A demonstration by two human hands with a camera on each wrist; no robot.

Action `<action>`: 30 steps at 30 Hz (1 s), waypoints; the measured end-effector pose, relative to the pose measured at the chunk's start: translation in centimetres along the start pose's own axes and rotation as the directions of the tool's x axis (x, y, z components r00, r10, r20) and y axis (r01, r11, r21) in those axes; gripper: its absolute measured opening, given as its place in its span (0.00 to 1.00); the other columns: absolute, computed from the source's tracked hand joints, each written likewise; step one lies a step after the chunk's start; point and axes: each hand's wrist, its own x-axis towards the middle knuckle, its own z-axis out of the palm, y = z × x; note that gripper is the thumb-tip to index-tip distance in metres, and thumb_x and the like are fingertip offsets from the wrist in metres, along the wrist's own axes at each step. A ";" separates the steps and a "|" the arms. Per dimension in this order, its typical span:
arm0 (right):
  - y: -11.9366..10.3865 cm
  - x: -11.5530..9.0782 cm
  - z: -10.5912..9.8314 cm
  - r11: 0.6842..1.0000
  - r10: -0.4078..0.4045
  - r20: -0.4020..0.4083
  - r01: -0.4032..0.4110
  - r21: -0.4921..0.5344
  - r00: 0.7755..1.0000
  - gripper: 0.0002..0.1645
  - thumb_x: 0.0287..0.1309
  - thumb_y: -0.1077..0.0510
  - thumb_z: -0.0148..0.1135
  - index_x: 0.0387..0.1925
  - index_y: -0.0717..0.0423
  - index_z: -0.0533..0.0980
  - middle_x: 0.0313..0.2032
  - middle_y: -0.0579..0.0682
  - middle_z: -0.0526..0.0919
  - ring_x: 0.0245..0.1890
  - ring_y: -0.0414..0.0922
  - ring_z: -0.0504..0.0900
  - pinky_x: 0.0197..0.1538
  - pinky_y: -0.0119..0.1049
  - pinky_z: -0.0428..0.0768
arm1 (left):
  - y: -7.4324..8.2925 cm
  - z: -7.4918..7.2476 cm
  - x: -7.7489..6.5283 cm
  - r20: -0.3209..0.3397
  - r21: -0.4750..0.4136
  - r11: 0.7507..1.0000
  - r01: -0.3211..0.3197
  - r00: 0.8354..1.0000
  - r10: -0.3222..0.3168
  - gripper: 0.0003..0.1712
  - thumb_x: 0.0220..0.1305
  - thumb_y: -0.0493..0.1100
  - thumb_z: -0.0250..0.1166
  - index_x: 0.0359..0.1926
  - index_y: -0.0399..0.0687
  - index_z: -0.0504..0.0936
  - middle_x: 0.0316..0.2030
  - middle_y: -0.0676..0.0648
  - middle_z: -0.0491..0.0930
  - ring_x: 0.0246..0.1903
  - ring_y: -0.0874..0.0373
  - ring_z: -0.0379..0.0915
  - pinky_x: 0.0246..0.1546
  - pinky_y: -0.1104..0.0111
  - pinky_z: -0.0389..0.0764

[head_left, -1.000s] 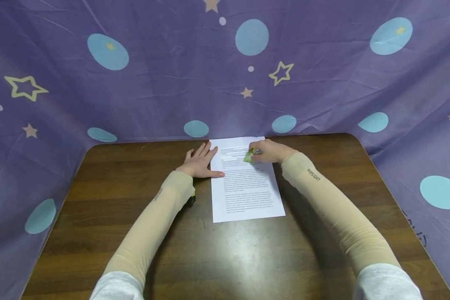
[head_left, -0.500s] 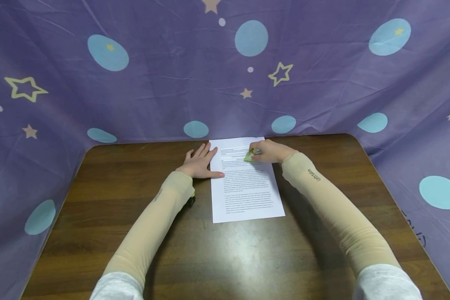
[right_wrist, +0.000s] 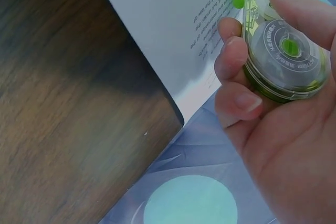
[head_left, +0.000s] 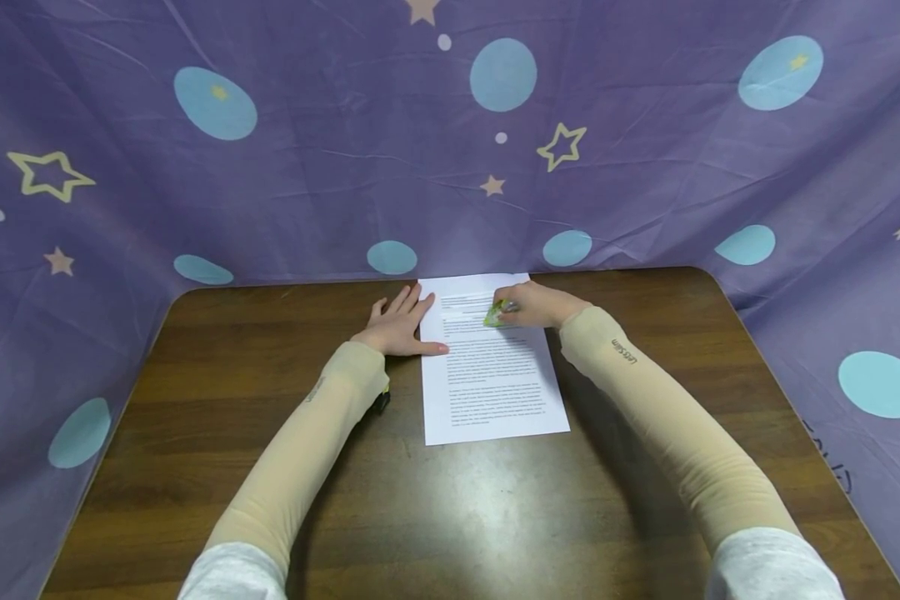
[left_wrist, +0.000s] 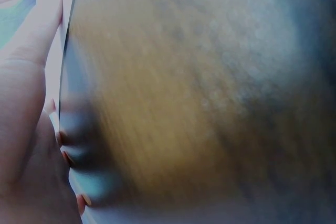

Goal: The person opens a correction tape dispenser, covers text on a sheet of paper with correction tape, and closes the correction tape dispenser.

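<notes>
A printed sheet of white paper (head_left: 487, 408) lies on the table near its back edge. My left hand (head_left: 399, 330) rests on the sheet's left side, fingers spread and thumb straight across the margin. In my right hand (head_left: 540, 305) is a clear and green correction tape (right_wrist: 286, 51), gripped between thumb and curled fingers. Its green tip end points at the upper lines of text, close over the page. A whiter strip shows among those lines, left of the tip. The left wrist view catches my left thumb (left_wrist: 31, 40) along the paper's edge.
The brown wooden table (head_left: 217, 400) reaches back to a purple curtain (head_left: 307, 167) with stars and blue spots, which hangs right behind the sheet's top edge. A small black and yellow thing (head_left: 382, 398) shows at my left wrist.
My right hand has shifted slightly left over the text with the correction tape. The left hand and the sheet stay where they were.
</notes>
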 end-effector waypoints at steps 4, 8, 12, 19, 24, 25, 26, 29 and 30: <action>-0.3 0.1 0.0 1.000 0.014 0.003 -0.014 -0.002 1.000 0.11 0.74 0.55 0.63 0.52 0.53 0.81 0.52 0.52 0.87 0.48 0.46 0.83 0.58 0.48 0.78 | 0.1 -0.1 -0.1 -0.004 0.001 1.000 0.004 1.000 -0.004 0.68 0.60 0.80 0.61 0.85 0.58 0.37 0.83 0.45 0.25 0.82 0.49 0.19 0.76 0.40 0.30; -0.5 0.3 0.2 1.000 0.022 -0.001 -0.021 0.003 1.000 0.11 0.74 0.55 0.64 0.52 0.53 0.81 0.53 0.52 0.87 0.49 0.47 0.83 0.59 0.49 0.78 | 0.1 -0.1 -0.1 -0.009 0.005 1.000 0.004 1.000 -0.004 0.68 0.60 0.80 0.61 0.85 0.57 0.38 0.83 0.45 0.25 0.82 0.49 0.19 0.76 0.40 0.30; -0.8 0.5 0.5 1.000 0.013 -0.004 -0.013 0.009 1.000 0.10 0.73 0.55 0.64 0.52 0.52 0.81 0.51 0.52 0.87 0.48 0.47 0.82 0.57 0.47 0.78 | 0.3 -0.2 -0.4 -0.012 -0.001 1.000 0.002 1.000 -0.002 0.68 0.60 0.81 0.61 0.85 0.56 0.38 0.84 0.44 0.26 0.82 0.48 0.20 0.76 0.40 0.30; -1.4 1.1 0.7 1.000 -0.026 -0.019 0.026 0.002 0.999 0.08 0.72 0.56 0.65 0.49 0.52 0.81 0.45 0.49 0.87 0.43 0.46 0.80 0.54 0.46 0.78 | 0.7 -0.5 -0.9 0.000 0.001 1.000 -0.001 1.000 0.001 0.67 0.61 0.80 0.60 0.85 0.55 0.38 0.83 0.43 0.26 0.82 0.48 0.21 0.76 0.40 0.30; -1.9 1.4 0.7 1.000 -0.012 -0.007 0.012 0.021 1.000 0.09 0.74 0.55 0.63 0.50 0.52 0.81 0.46 0.49 0.87 0.44 0.46 0.81 0.54 0.46 0.79 | 0.6 -0.4 -0.7 0.009 0.007 1.000 0.008 1.000 -0.008 0.67 0.61 0.81 0.59 0.85 0.57 0.37 0.83 0.44 0.25 0.82 0.49 0.19 0.76 0.41 0.29; -2.0 1.5 0.7 1.000 -0.008 -0.003 0.008 0.025 1.000 0.09 0.74 0.55 0.63 0.50 0.52 0.81 0.47 0.49 0.87 0.45 0.47 0.82 0.56 0.47 0.79 | 0.5 -0.4 -0.6 0.011 0.010 1.000 0.010 1.000 -0.010 0.67 0.61 0.81 0.59 0.85 0.58 0.36 0.83 0.45 0.24 0.82 0.49 0.19 0.76 0.41 0.29; -2.2 1.5 0.7 1.000 -0.006 0.001 0.005 0.026 1.000 0.09 0.74 0.55 0.63 0.51 0.51 0.81 0.49 0.50 0.87 0.47 0.47 0.83 0.57 0.48 0.79 | 0.5 -0.4 -0.5 0.008 0.004 1.000 0.007 1.000 -0.007 0.68 0.60 0.82 0.59 0.85 0.57 0.37 0.83 0.44 0.24 0.82 0.49 0.19 0.76 0.40 0.29; -2.6 1.7 0.7 1.000 -0.007 0.010 0.007 0.025 1.000 0.10 0.73 0.54 0.64 0.51 0.52 0.81 0.51 0.51 0.87 0.52 0.50 0.84 0.61 0.50 0.78 | 0.3 -0.2 -0.3 0.007 0.005 1.000 0.001 1.000 -0.001 0.68 0.59 0.82 0.59 0.85 0.57 0.37 0.83 0.44 0.24 0.82 0.48 0.19 0.76 0.40 0.29; -2.7 1.8 0.7 1.000 -0.009 0.011 0.009 0.024 1.000 0.10 0.73 0.54 0.64 0.51 0.52 0.81 0.51 0.52 0.87 0.53 0.51 0.84 0.62 0.50 0.77 | 0.2 -0.2 -0.2 0.006 0.008 1.000 -0.001 1.000 0.001 0.69 0.59 0.83 0.59 0.85 0.57 0.37 0.83 0.44 0.24 0.82 0.48 0.19 0.76 0.39 0.30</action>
